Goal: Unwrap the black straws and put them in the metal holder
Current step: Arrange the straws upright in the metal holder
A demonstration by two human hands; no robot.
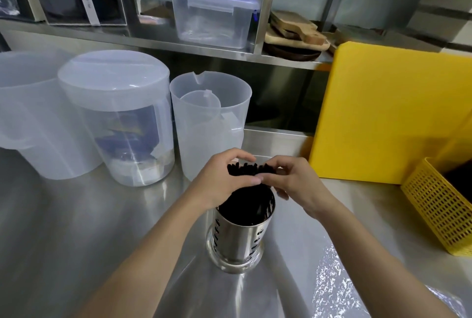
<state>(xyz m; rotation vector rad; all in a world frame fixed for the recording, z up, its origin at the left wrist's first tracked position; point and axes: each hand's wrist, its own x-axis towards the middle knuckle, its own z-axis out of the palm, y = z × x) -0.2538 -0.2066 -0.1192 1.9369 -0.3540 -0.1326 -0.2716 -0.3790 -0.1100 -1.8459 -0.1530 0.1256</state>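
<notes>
Above the metal holder, both hands' grips, left hand and right hand, around black straws.

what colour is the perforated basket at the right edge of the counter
Yellow. The perforated basket shows best in the head view, below the yellow board.

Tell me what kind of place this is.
Probably a cafe or commercial kitchen prep area: a stainless steel counter, clear plastic pitchers, a yellow cutting board, and black straws being loaded into a metal holder.

Steel counter; steel shelf behind; yellow board leaning right.
</notes>
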